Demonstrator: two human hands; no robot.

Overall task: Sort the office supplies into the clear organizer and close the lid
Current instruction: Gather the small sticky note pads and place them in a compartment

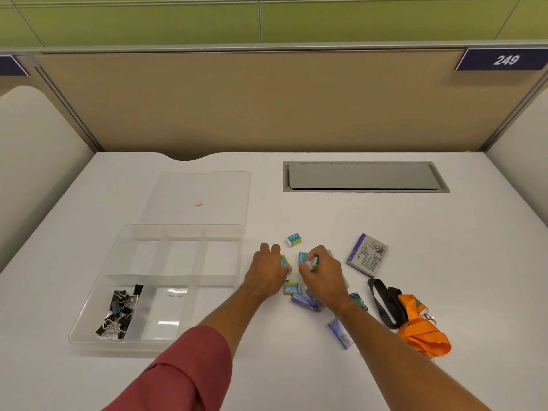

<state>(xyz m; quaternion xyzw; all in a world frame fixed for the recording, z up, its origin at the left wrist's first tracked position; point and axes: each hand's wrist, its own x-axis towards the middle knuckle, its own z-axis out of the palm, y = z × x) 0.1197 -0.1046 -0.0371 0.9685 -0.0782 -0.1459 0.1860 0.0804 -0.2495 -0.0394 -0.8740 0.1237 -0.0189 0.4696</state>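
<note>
The clear organizer (pixel 124 232) lies open on the left of the desk, with black binder clips (pixel 120 312) in its near-left compartment. Its clear lid (pixel 207 185) lies flat behind it. Small teal-wrapped erasers are scattered at the desk's middle. My left hand (pixel 265 275) grips one teal eraser (pixel 284 260) among them. My right hand (pixel 321 272) pinches another teal eraser (pixel 303 257) beside it. One more eraser (pixel 294 239) lies alone just beyond both hands, and another (pixel 291 287) sits below my left hand. Purple staple boxes (pixel 305 301) lie under my right wrist.
A larger purple box (pixel 367 255) lies to the right. Black and orange lanyards (pixel 415 324) are heaped at the near right. Another purple box (pixel 341 332) lies near my right forearm. A grey cable hatch (pixel 364 176) is set into the desk's far side. Partition walls enclose the desk.
</note>
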